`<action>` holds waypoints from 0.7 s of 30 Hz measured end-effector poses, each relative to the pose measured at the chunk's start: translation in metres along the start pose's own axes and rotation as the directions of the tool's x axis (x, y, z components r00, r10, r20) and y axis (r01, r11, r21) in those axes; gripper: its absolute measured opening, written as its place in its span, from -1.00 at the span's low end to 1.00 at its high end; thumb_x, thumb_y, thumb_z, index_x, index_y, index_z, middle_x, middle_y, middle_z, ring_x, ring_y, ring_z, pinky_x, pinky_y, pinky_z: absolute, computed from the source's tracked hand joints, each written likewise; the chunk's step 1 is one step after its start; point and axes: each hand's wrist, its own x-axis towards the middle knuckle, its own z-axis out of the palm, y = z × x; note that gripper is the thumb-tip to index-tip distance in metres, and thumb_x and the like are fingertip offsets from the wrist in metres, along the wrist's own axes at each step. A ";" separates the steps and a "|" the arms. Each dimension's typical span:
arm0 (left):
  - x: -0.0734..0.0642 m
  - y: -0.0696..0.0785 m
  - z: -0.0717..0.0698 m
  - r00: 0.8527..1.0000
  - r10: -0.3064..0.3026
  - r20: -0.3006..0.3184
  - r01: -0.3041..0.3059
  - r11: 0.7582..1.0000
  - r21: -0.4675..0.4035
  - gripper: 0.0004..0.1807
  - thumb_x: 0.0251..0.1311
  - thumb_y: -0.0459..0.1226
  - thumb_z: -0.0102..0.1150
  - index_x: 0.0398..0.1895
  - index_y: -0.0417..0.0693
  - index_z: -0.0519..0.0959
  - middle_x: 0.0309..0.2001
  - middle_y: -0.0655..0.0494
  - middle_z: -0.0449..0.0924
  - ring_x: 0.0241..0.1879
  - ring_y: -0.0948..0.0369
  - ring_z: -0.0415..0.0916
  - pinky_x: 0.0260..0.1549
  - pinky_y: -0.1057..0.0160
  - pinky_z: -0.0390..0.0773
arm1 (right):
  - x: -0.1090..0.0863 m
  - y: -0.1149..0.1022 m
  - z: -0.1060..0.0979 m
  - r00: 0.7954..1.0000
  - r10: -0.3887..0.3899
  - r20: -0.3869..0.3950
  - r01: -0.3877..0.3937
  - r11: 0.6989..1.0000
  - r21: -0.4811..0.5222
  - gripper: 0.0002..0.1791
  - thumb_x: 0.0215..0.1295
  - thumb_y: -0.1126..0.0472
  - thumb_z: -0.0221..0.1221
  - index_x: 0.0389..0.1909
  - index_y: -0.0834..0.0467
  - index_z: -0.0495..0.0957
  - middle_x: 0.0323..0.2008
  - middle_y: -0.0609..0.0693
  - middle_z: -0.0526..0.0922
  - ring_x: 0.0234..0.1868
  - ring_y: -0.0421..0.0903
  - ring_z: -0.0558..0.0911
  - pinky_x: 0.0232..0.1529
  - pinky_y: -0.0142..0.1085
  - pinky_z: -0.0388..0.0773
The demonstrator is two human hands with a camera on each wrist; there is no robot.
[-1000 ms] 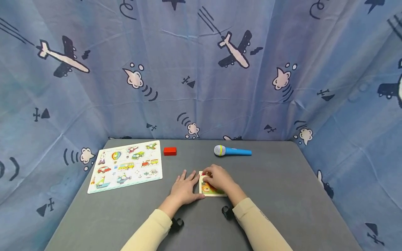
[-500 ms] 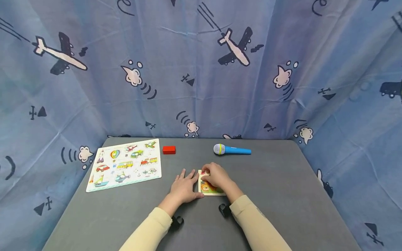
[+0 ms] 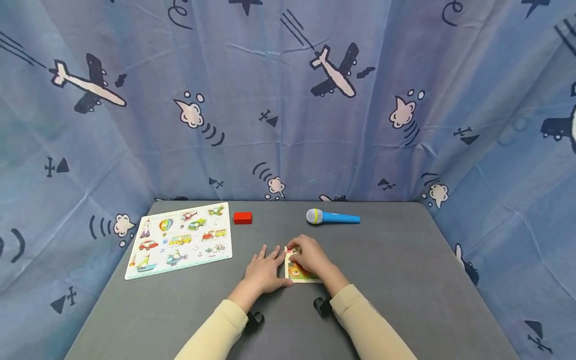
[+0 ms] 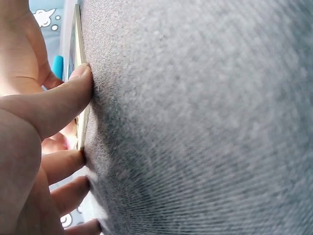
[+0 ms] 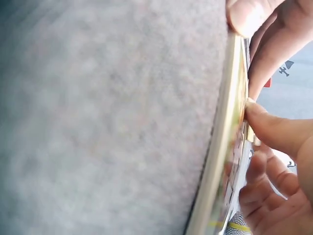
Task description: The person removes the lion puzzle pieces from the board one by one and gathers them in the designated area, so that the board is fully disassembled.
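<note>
A small square picture puzzle (image 3: pixel 297 273) with a pale wooden border and a lion print lies flat on the table. My left hand (image 3: pixel 264 274) rests spread on the table along its left side, the thumb at the near left corner and the index fingertip at the left edge. Over the upper part of the puzzle is my right hand (image 3: pixel 310 254), covering much of it. In the right wrist view, its thumb and fingers pinch a small thin puzzle piece (image 5: pixel 250 133) right at the picture's surface. The piece is mostly hidden by the fingers.
A large white puzzle board (image 3: pixel 203 259) printed with vehicles lies at the left. Behind the hands are a red block (image 3: pixel 243 218) and a blue toy microphone (image 3: pixel 341 218) with a silver head. A blue curtain (image 3: pixel 288 145) with airplanes surrounds the grey table (image 3: pixel 405 280).
My right hand has shifted very slightly over the puzzle, its fingers staying at the upper left part. My left hand keeps its place. The head view tilts a little.
</note>
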 end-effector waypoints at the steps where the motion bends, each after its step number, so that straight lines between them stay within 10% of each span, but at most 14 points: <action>1: 0.000 0.000 0.000 1.000 -0.001 0.002 0.001 1.000 -0.003 -0.04 0.09 0.24 0.36 0.53 0.09 0.31 0.56 0.02 0.18 0.57 -0.23 -0.05 0.46 -0.26 0.11 | 0.000 0.000 -0.001 1.000 0.002 -0.008 -0.002 1.000 0.018 -0.77 0.23 0.21 0.41 -0.08 0.05 0.71 -0.15 -0.02 0.64 -0.08 -0.03 0.60 0.04 -0.09 0.58; 8: -0.002 0.000 0.001 1.000 -0.002 -0.004 0.002 1.000 -0.011 -0.03 0.06 0.24 0.38 0.51 0.08 0.33 0.55 0.01 0.20 0.56 -0.24 -0.05 0.46 -0.27 0.11 | -0.002 0.001 -0.008 1.000 0.013 0.006 -0.014 0.990 0.141 -0.94 0.26 0.21 0.39 -0.27 0.03 0.71 -0.43 -0.11 0.64 -0.44 -0.16 0.52 -0.43 -0.34 0.51; 21: -0.002 -0.001 0.004 1.000 0.012 -0.027 -0.013 0.999 -0.035 -0.03 0.05 0.22 0.41 0.50 0.04 0.36 0.54 -0.03 0.22 0.56 -0.25 -0.03 0.44 -0.28 0.12 | -0.010 0.013 -0.058 0.991 0.057 -0.120 -0.034 0.982 0.186 -0.92 0.25 0.14 0.40 -0.26 0.01 0.78 -0.32 -0.12 0.74 -0.36 -0.19 0.57 -0.31 -0.30 0.55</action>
